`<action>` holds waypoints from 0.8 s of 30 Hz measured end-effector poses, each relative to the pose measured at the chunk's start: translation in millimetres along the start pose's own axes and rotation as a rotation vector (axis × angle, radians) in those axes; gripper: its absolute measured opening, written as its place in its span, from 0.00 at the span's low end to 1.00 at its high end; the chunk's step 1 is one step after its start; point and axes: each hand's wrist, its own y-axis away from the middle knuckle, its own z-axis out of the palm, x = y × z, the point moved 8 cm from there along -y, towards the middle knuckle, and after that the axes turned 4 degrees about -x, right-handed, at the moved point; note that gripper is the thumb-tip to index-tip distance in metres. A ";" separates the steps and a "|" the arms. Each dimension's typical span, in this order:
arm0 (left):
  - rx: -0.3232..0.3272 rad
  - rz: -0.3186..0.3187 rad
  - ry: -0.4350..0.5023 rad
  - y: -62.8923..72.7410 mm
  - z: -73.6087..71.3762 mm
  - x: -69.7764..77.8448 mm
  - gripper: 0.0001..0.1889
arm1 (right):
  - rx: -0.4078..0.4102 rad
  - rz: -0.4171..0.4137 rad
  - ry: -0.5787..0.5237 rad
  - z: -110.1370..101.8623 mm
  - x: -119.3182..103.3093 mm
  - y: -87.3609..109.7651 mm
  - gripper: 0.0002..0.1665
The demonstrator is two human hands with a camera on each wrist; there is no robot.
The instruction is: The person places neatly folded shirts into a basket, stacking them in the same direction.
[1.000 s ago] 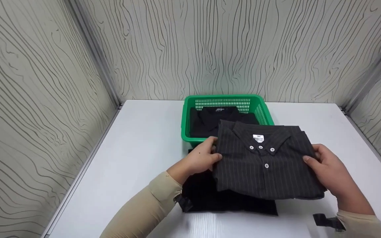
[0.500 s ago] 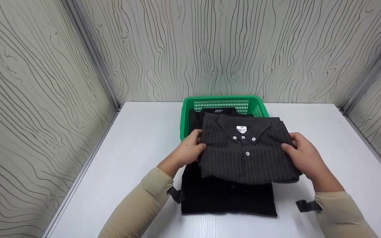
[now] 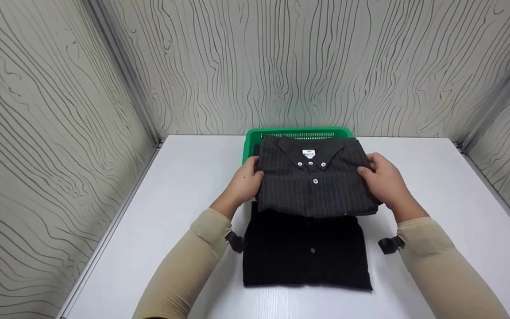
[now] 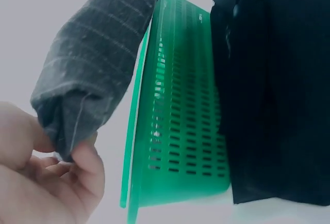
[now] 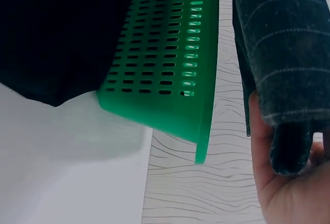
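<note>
shirt (image 3: 334, 197) hangs aloft, left grip (image 3: 242, 182) pinching its nine o'clock edge, right grip (image 3: 387, 181) its three o'clock edge; the basket (image 3: 299, 130) stands partly hidden at twelve, a black garment (image 3: 303, 263) on the worktop (image 3: 184, 190) at six.

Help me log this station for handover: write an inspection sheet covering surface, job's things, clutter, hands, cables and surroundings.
Surface: white table, looks flat.
Job's things: striped shirt, folded, held above the green basket and hiding much of it; dark cloth shows inside; black shirt, folded, lies in front of the basket.
Clutter: nothing seen.
Hands: left hand and right hand grip opposite sides of the striped shirt.
Cables: nothing seen.
Surroundings: pale walls with dark wavy lines; grey strips at the corners.
</note>
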 end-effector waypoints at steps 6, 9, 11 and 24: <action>0.077 -0.044 -0.024 -18.5 -15.6 -7.0 0.26 | 0.005 -0.006 0.031 5.3 -6.6 -25.3 0.24; 0.099 -0.064 -0.012 -26.1 -20.5 -10.2 0.26 | 0.006 -0.011 0.058 6.9 -8.2 -37.8 0.23; 0.107 -0.070 -0.009 -31.5 -23.0 -10.9 0.26 | 0.004 -0.008 0.067 7.6 -9.0 -45.0 0.24; 0.156 -0.087 -0.046 -54.2 -32.6 -7.4 0.24 | -0.013 -0.002 0.126 2.2 -21.0 -74.7 0.25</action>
